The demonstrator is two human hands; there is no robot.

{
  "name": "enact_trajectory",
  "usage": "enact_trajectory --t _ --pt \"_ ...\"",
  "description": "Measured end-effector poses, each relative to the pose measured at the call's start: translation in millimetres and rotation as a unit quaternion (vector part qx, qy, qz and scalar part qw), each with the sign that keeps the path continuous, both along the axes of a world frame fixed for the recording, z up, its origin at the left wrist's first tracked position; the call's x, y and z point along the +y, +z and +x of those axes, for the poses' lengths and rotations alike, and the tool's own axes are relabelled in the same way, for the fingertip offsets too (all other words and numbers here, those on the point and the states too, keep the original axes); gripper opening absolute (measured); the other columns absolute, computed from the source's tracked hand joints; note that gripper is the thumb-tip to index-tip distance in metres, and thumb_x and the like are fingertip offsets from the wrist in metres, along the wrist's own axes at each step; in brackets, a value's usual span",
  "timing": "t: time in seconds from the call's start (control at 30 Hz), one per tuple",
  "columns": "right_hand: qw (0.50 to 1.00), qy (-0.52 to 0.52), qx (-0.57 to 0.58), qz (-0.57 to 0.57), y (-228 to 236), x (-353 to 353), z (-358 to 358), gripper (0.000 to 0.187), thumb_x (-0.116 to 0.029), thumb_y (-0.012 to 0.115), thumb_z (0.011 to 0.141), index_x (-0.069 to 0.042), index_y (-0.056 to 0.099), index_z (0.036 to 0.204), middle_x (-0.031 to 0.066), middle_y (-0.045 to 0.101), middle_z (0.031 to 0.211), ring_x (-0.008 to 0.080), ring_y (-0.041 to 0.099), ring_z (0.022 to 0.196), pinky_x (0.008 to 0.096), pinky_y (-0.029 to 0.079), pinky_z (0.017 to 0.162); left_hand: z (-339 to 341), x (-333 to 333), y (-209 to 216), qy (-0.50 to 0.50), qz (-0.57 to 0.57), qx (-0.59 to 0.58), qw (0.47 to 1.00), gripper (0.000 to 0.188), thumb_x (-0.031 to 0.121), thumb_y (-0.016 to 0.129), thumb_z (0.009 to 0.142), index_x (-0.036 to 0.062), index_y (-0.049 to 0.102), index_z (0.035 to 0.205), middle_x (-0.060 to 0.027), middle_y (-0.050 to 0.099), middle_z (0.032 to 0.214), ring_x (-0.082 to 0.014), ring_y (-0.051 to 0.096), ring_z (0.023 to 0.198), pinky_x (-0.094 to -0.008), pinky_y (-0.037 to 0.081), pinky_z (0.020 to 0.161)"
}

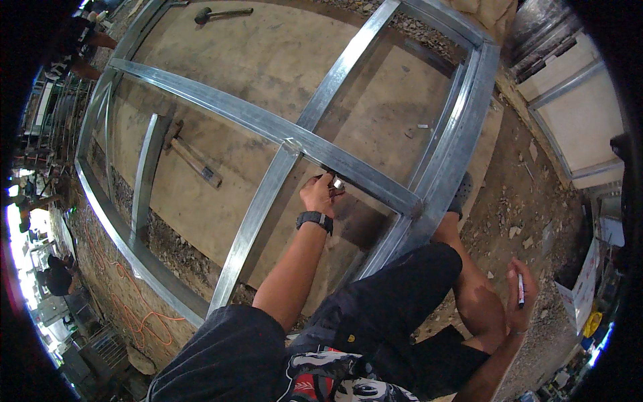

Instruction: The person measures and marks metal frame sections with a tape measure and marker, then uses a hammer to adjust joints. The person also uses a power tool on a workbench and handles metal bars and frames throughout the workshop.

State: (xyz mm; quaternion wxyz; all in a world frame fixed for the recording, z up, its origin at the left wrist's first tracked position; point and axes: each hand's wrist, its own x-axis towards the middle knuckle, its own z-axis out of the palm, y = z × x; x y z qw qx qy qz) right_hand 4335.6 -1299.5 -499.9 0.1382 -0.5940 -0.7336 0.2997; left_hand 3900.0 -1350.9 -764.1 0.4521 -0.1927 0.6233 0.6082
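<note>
My left hand [318,193], with a dark watch on its wrist, reaches down beside the cross bar of a galvanized steel frame [268,125]. Its fingers close around a small shiny object [338,183] under the bar's edge; its kind is hard to make out. Off to the right, by my bent knee, my right hand [529,285] holds a slim white marker pen [521,289] with a dark end. The frame's bars meet at a joint [291,143] just above and left of my left hand.
Brown boards [268,40] lie beneath the frame. A wooden-handled hammer [194,161] rests left of centre, a mallet [221,14] at the far side. An orange cord [134,311] loops over the dirt at left. A panel [569,100] stands at right. People are at the left edge.
</note>
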Motion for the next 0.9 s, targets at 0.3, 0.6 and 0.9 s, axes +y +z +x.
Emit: enact_trajectory --t 0.3,0.6,0.9 --pt "1.000 -0.023 -0.007 0.002 -13.0 -2.6 -5.0 0.028 -0.015 0.060 0.104 0.004 0.065 0.124 0.0153 0.072 0.111 0.0223 0.069 0.102 0.0360 0.054 0.092 34.0 20.4 -18.5 0.107 -0.001 0.142 0.984 0.023 0.015 0.065 0.094 -0.0035 0.056 0.104 -0.0146 0.067 0.086 -0.0265 0.070 0.064 -0.0406 0.063 0.057" --pt "0.999 -0.013 -0.036 -0.023 -5.9 -4.1 -9.5 0.027 -0.014 0.060 0.104 0.002 0.066 0.125 0.0132 0.072 0.109 0.0189 0.068 0.104 0.0330 0.053 0.092 50.7 31.1 -4.6 0.090 -0.065 0.106 0.988 0.024 0.019 0.062 0.097 -0.0028 0.058 0.089 -0.0103 0.063 0.077 -0.0199 0.060 0.059 -0.0356 0.053 0.048" --pt "0.999 0.007 -0.035 0.000 -2.2 -4.4 -15.6 0.026 -0.013 0.060 0.104 0.001 0.067 0.124 0.0147 0.073 0.108 0.0198 0.069 0.102 0.0339 0.053 0.091 55.2 33.2 0.6 0.077 -0.082 0.127 0.986 0.027 0.022 0.057 0.100 0.0008 0.056 0.084 -0.0080 0.059 0.072 -0.0203 0.057 0.054 -0.0375 0.049 0.045"
